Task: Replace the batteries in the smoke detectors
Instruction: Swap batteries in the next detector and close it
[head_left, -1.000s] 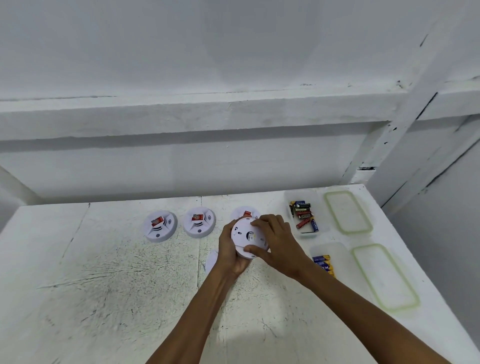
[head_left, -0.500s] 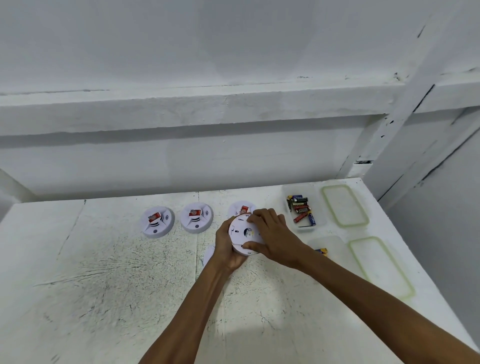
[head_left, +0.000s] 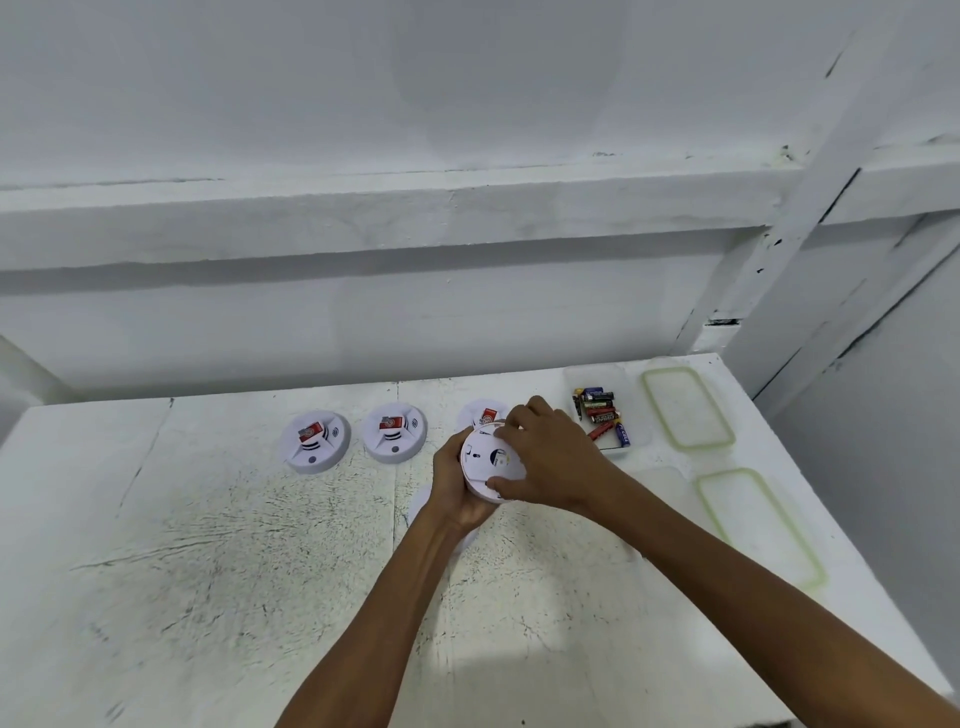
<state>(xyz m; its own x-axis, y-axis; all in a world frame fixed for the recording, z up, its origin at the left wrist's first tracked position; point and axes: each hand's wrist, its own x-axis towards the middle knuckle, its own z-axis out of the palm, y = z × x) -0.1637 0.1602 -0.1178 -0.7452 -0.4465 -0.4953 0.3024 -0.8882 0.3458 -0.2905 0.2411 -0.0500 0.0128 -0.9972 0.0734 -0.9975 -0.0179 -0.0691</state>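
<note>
We brace the smoke detector underside-up in the left hand; the right hand grips its rim, apparently to twist its back open for battery access.

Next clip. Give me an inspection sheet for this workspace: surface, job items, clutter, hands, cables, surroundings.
Surface: white painted table, scuffed with dark marks.
Job's things: held smoke detector; left smoke detector, middle smoke detector and right smoke detector in a row on the table, the last partly hidden by the hands; clear container holding mixed batteries.
Clutter: two green-rimmed lids at the table's right; second clear container, partly behind the right arm.
Hands: left hand and right hand both grip the held smoke detector.
Cables: nothing seen.
Surroundings: white wall with horizontal beam.
</note>
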